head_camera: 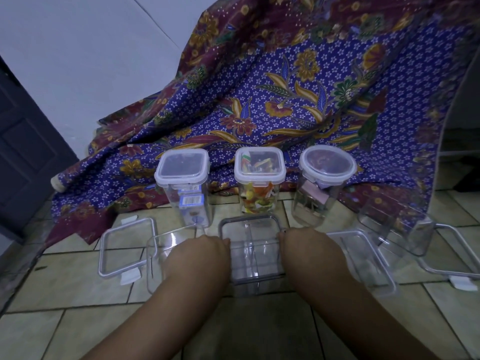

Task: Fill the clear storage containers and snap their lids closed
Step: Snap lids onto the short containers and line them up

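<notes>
An open clear square container (253, 253) stands on the tiled floor right in front of me. My left hand (202, 252) grips its left wall and my right hand (304, 245) grips its right wall. Behind it stand three lidded containers: a square one (185, 188) with small boxes inside, a square one (259, 181) with colourful pieces, and a round one (320, 185) with packets. Another open clear container (158, 263) sits under my left forearm. A loose lid (124, 249) lies at the left.
A patterned batik cloth (298, 100) drapes behind the containers. At the right lie a clear container (363, 258) on the floor, an upright empty one (415, 237) and a loose lid (457, 255). A dark door (23, 141) is at the left.
</notes>
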